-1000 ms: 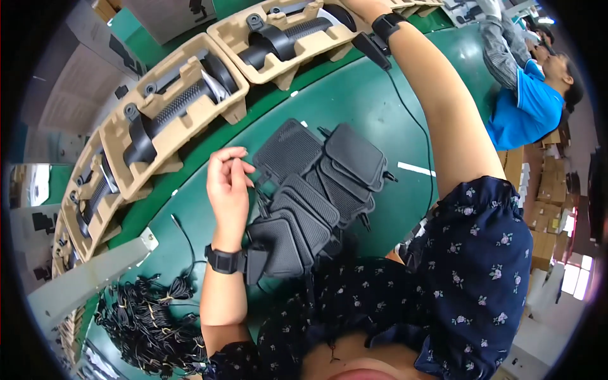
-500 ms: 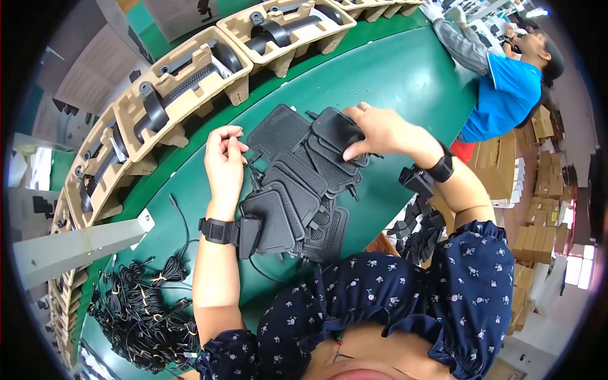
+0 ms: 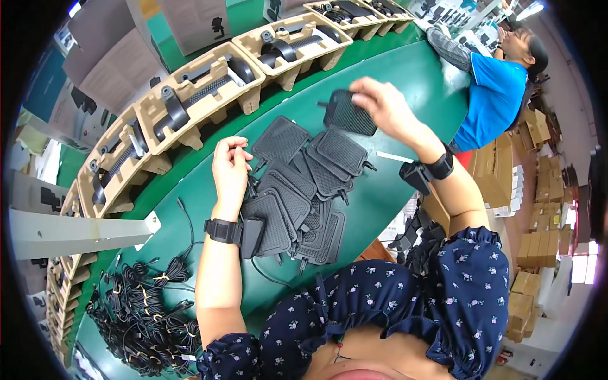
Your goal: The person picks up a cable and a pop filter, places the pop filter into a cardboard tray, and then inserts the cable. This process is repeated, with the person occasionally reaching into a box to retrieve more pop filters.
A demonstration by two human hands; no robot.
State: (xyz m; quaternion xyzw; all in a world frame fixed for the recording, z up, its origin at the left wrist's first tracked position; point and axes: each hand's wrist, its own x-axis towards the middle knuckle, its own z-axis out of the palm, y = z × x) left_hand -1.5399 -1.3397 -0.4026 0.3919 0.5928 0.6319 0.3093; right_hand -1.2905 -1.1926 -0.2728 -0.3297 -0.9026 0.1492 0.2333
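Note:
My right hand (image 3: 391,113) grips a flat black mesh pop-filter-like panel (image 3: 348,115) by its right side, above the far part of the green table. The panel has rounded corners and a short stub on its left. A pile of similar black mesh panels (image 3: 271,204) lies fanned out between my forearms, several with small stubs at their edges. Beside the pile's far left edge is my left hand (image 3: 229,166), its fingers curled in toward the thumb with nothing visible in them. Each wrist wears a black strap with a small black box.
Bundled black cables (image 3: 149,310) lie at the lower left. Tan moulded trays (image 3: 250,95) with black microphone-like parts line the far side. A white metal bar (image 3: 82,233) juts in from the left. A person in blue (image 3: 497,95) works at the far right, near cardboard boxes (image 3: 487,180).
My right hand has lifted one mesh panel off the right side of the pile and carried it away from me. My left hand has stayed nearly in place.

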